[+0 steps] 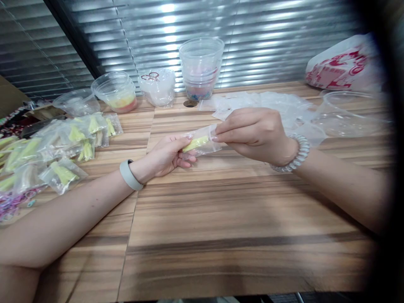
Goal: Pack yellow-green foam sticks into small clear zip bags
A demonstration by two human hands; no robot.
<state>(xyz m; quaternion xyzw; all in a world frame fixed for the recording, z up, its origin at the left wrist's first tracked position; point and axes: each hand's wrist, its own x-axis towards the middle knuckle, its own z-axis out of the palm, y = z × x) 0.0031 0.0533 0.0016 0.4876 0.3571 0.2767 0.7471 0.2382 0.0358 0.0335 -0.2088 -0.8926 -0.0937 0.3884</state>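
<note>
A small clear zip bag (206, 147) with a yellow tassel (197, 144) inside is held between both hands above the wooden table. My left hand (170, 155) grips the bag's left end, its thumb on top and fingers beneath. At the bag's right end, by the zip strip, my right hand (255, 132) pinches the edge between thumb and fingers. Behind my right hand lies a spread of clear flat bags (261, 103). To the left of my left hand, several bagged yellow tassels (65, 173) are piled on the table.
Along the blinds stand stacked clear cups (201, 67), a bowl with yellow and red contents (116, 94), and a bag-wrapped cup with scissors (157, 90). A clear container (347, 113) and a red-and-white bag (341, 65) sit at right. Purple rings (15, 206) lie far left.
</note>
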